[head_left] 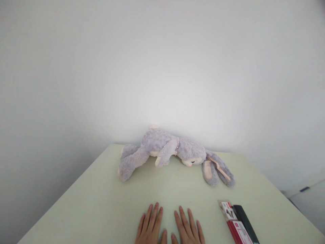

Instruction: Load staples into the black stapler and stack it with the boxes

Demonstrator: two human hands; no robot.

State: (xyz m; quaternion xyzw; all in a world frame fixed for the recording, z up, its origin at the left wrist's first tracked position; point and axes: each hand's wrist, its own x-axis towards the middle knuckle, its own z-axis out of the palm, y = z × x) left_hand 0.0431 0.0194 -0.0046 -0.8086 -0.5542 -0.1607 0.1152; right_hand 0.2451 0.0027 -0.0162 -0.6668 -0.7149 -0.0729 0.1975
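From the head camera, the left hand (149, 225) and the right hand (187, 226) lie palm down, side by side on the pale green table (88, 203), fingers straight and slightly spread, thumbs nearly touching, gripping nothing. The grey plush rabbit (167, 152) lies on its side well beyond them by the wall (162, 67). A red-and-black box (238, 223) lies right of the right hand.

Between the near edge of the counter (83, 193) and the plush rabbit (167, 150) lying along the far edge, the middle lies bare. The rabbit blocks most of the far edge, ears trailing toward the far right corner. A red and black box (238, 223) sits at the near right; the left side is open.
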